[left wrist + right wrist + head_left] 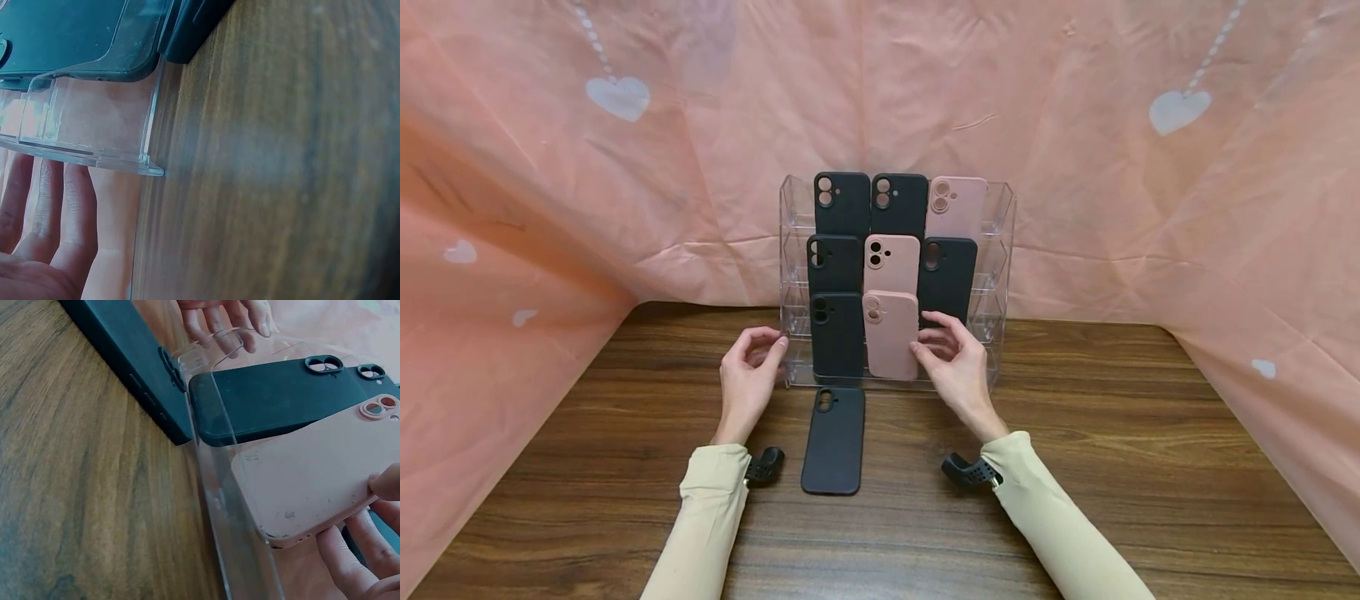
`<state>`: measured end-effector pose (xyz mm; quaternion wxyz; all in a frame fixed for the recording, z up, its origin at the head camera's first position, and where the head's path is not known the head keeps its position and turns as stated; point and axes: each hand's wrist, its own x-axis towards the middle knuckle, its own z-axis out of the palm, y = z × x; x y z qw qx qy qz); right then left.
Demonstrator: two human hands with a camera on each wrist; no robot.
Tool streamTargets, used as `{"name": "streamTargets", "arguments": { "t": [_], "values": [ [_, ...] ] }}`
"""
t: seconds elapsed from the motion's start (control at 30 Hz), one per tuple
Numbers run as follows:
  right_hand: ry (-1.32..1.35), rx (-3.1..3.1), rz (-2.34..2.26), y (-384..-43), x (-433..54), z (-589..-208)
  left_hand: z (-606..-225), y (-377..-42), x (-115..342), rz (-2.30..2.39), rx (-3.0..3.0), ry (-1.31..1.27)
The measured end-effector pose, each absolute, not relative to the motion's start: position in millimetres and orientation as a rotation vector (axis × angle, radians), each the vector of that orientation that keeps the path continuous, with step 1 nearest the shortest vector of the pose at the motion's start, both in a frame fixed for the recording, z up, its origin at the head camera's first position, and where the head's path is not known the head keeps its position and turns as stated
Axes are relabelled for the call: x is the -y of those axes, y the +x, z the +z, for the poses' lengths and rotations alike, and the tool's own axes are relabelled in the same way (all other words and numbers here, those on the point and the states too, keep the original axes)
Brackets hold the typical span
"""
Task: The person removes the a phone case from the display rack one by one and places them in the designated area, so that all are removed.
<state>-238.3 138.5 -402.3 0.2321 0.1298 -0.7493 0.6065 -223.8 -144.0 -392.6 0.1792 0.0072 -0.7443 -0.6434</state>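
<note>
A clear tiered display rack [799,367] stands on the table, holding black and pink phone cases. My right hand [958,367] pinches a pink phone case [892,342] at its right edge, thumb on the back panel. That case leans slightly tilted in the lowest front tier, right of an upright black phone case [837,346]. In the right wrist view, its lower corner [269,519] sits behind the rack's clear front lip. At the rack's left side, my left hand [751,375] touches the side panel; its extended fingers [78,219] meet the clear plastic.
Another black phone case [833,442] lies in front of the rack, its top end at the rack's front edge. The upper tiers hold several cases, including a pink one [958,204] at top right. Pink fabric [1075,233] with hearts hangs around the wooden table [1112,450].
</note>
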Motion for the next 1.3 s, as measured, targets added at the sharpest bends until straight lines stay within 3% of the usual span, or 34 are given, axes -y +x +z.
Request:
{"name": "streamTargets", "arguments": {
  "t": [1.3],
  "values": [
    [0.420,2.149,1.791,-204,-152,-384,-395,-224,144,-1.808,2.112,0.026]
  ]
}}
